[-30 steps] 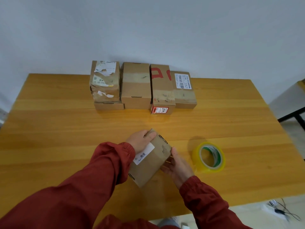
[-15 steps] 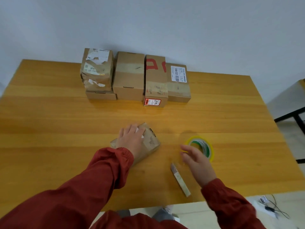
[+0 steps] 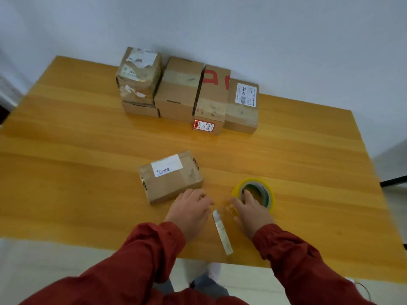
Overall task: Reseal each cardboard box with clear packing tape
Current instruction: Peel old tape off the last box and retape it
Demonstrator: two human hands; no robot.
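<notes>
At the near edge of the wooden table (image 3: pixel 88 172), both hands extend forward from red sleeves (image 3: pixel 143 260), palms down.

Left hand (image 3: pixel 190 211): fingers loosely spread and pointing right, holding nothing. It lies just beside the near right corner of the small cardboard box (image 3: pixel 169 179); contact cannot be confirmed.

Right hand (image 3: pixel 251 213): fingers reach onto the tape roll (image 3: pixel 272 200), one fingertip at the core opening, thumb by the outer rim. Motion blur prevents telling whether the grasp is closed.

Roll: glossy yellowish-clear ring, lying flat, right of the box and apart from it.

Box: matte brown, rectangular, white label on top, set askew.

Between the hands lies a narrow, flat, pale strip (image 3: pixel 222 233). Several taped boxes (image 3: pixel 180 89) stand grouped at the far edge.
</notes>
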